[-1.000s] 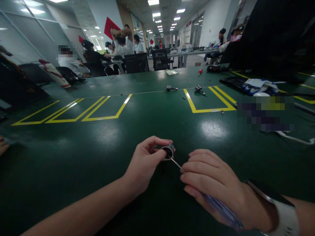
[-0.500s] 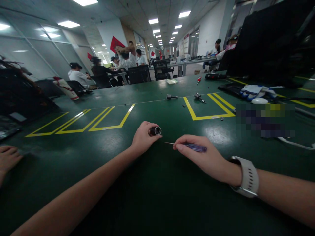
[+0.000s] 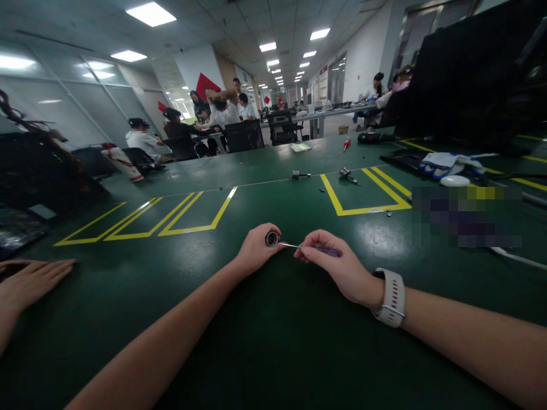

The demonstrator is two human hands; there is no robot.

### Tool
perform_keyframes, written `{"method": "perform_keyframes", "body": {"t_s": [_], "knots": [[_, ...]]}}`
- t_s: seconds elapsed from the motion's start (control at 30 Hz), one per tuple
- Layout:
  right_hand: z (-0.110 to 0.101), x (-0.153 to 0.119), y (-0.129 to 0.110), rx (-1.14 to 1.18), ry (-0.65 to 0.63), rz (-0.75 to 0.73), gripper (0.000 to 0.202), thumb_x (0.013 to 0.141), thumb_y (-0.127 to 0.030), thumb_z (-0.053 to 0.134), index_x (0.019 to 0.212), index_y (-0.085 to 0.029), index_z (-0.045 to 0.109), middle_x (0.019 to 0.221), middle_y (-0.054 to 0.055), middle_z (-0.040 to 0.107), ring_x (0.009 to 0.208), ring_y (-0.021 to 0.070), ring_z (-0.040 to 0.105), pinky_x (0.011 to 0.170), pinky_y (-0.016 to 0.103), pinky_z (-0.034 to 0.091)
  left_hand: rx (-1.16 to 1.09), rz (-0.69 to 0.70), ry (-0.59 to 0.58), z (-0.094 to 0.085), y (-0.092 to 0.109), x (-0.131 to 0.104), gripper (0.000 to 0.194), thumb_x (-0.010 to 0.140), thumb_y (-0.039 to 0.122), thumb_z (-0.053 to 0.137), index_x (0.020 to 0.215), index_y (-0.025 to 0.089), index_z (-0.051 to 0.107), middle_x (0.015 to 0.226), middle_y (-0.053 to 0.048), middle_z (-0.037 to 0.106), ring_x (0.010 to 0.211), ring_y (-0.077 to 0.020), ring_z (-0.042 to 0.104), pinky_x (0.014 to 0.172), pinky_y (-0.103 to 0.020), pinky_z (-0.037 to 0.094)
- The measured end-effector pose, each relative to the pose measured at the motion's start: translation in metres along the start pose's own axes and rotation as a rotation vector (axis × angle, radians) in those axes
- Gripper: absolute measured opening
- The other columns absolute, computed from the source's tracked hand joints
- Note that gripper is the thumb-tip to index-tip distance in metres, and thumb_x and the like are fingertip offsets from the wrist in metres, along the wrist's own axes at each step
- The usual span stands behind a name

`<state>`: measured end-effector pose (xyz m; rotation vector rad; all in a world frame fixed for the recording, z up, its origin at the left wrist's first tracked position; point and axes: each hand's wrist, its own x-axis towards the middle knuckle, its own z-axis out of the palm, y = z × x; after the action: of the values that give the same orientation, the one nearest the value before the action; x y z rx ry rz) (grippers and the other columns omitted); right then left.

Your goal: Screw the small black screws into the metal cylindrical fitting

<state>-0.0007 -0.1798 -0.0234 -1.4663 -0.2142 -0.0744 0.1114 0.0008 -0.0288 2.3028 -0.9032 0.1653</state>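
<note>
My left hand [image 3: 256,249] is closed around a short dark cylinder [image 3: 271,239], whose round, ring-shaped end faces me. In my right hand [image 3: 327,256] is a screwdriver [image 3: 328,250] with a purple handle, pinched near the front of the handle. Its thin metal shaft points left and its tip reaches the cylinder's right side by my left thumb; whether it touches cannot be made out. Further back on the green table lie two metal parts with thin shafts, one a dark cylinder with a rod [image 3: 300,175], the other a tilted metal piece [image 3: 348,175].
Yellow tape [image 3: 367,212] marks outlines on the green table [image 3: 273,341]. A red screwdriver [image 3: 347,143], gloves [image 3: 448,164], a white mouse [image 3: 454,181] and a black monitor [image 3: 474,80] are at the right. Another person's hand [image 3: 34,282] rests at the left edge.
My right hand has moved left, bringing the screwdriver's tip to the cylinder. The cylinder's open end has turned in my left hand. The other person's hand reaches further in at left.
</note>
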Motion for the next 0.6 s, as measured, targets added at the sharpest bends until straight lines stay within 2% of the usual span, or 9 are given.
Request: {"method": "perform_keyframes", "body": {"t_s": [0.13, 0.6], "knots": [[-0.0010, 0.0016, 0.0020, -0.078, -0.057, -0.015, 0.013, 0.083, -0.031, 0.060, 0.088, -0.020, 0.059, 0.090, 0.003, 0.062, 0.086, 0.0175, 0.057, 0.079, 0.036, 0.045, 0.084, 0.015, -0.019, -0.0004, 0.0025, 0.0010, 0.022, 0.071, 0.033, 0.066, 0.064, 0.018, 0.051, 0.063, 0.002, 0.052, 0.058, -0.0133, 0.049, 0.054, -0.025, 0.036], [-0.0009, 0.0015, -0.0056, -0.183, -0.127, 0.066, 0.016, 0.087, -0.031, 0.054, 0.098, -0.022, 0.060, 0.106, 0.003, 0.061, 0.099, 0.0185, 0.056, 0.089, 0.040, 0.043, 0.050, 0.163, 0.004, -0.0002, 0.0069, -0.0020, 0.014, 0.073, 0.022, 0.060, 0.066, 0.019, 0.049, 0.064, 0.003, 0.051, 0.059, -0.0122, 0.049, 0.056, -0.024, 0.038]]}}
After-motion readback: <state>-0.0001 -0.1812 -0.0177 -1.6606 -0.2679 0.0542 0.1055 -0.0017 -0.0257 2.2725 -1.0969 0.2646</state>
